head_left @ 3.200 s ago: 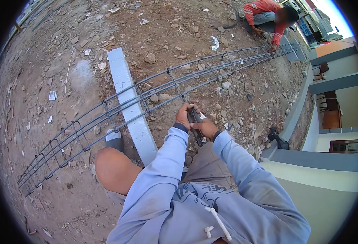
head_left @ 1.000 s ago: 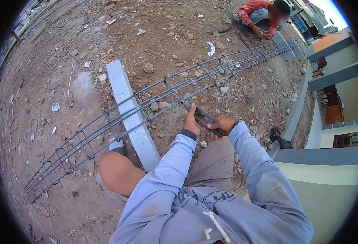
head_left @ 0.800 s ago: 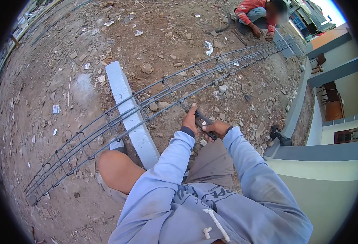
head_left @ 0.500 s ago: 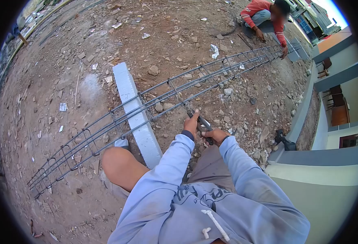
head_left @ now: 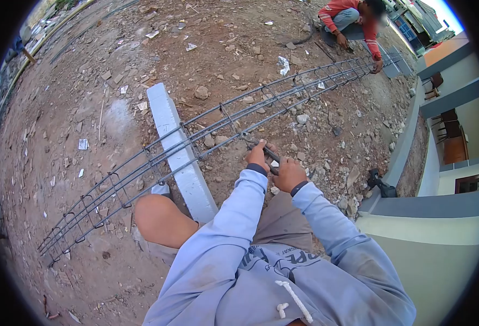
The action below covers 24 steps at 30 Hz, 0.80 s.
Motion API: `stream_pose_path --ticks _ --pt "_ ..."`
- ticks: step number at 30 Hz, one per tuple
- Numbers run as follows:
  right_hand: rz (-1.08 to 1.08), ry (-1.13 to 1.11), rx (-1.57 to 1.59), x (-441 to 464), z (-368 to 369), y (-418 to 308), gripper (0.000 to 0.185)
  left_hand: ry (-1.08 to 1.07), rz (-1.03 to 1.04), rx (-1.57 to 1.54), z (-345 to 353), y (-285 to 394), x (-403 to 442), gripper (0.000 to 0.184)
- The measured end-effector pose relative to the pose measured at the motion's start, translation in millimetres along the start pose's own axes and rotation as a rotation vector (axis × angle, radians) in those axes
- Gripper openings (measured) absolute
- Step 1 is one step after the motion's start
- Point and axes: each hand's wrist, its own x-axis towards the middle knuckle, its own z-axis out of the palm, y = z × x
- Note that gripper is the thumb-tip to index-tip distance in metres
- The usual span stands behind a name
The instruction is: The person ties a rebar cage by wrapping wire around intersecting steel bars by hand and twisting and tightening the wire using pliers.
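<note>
A long rebar cage [head_left: 212, 127] lies slantwise, resting across a pale grey block [head_left: 177, 146]. Just below its near bar, my left hand [head_left: 258, 155] is closed round the front part of a dark hand tool [head_left: 271, 154], which looks like pliers or pincers. My right hand [head_left: 290, 174] grips the same tool further back, at its handles. The tool's tip is close to the cage's near bar, by a cross tie; whether it touches is too small to tell.
A co-worker in a red top [head_left: 334, 15] crouches at the cage's far end, one hand on it. A second grey block [head_left: 394, 65] lies there. Stones and paper scraps litter the dirt. A dark object [head_left: 380, 185] sits by the building's ledge [head_left: 424, 214] at right.
My hands were apart along the tool and have drawn closer together; the tool has turned in them. The co-worker's hand has reached out to the cage. The view has shifted slightly.
</note>
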Motion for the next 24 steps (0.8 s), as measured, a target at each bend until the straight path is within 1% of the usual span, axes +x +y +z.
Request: stream_pose_path --ticks 2,3,4,6,7,8,10,11,14,15,18,19,20,22,23,24 --pt "0.063 0.285 -0.244 -3 17 -15 0.049 0.121 0.038 0.016 13 -5 8 0.016" --pt "0.129 0.247 -0.173 1 16 -19 0.043 0.178 0.064 0.010 18 -6 9 0.017" --pt "0.140 0.178 -0.143 5 13 -19 0.044 0.237 0.093 0.002 20 -6 10 0.018" --pt "0.161 0.039 -0.083 15 5 -15 0.046 0.233 0.093 0.042 22 -4 7 0.021" --pt "0.145 0.027 0.030 23 12 -6 0.040 0.244 0.082 0.081 24 -1 2 0.022" --pt "0.084 -0.024 0.068 33 17 5 0.036 0.256 0.070 0.117 26 1 -3 0.023" --pt "-0.042 -0.129 0.143 48 4 13 0.034 0.176 0.032 0.185 23 7 -12 0.025" --pt "-0.057 -0.278 0.169 55 -13 14 0.034 0.134 0.016 0.223 20 11 -15 0.026" --pt "0.212 -0.880 0.756 64 -45 20 0.035 -0.160 0.031 0.107 -17 8 15 0.025" --pt "0.213 -0.971 0.884 66 -40 23 0.031 -0.208 0.038 0.024 -17 9 12 0.024" --pt "0.273 -0.989 1.019 64 -23 28 0.034 -0.103 -0.062 0.036 -11 11 5 0.023" --pt "0.278 -0.985 0.956 65 -21 29 0.043 -0.100 -0.074 0.077 -13 11 12 0.023" --pt "0.184 -0.829 0.749 62 -20 32 0.046 -0.065 -0.071 0.101 -13 9 11 0.023" --pt "-0.010 -0.499 0.336 51 -43 15 0.053 -0.004 -0.049 0.149 -8 14 9 0.023" --pt "-0.062 -0.340 0.116 47 -36 12 0.059 0.013 -0.037 0.187 -7 14 10 0.024" --pt "-0.039 -0.166 0.021 37 -25 6 0.061 0.035 -0.020 0.167 -3 14 9 0.024"
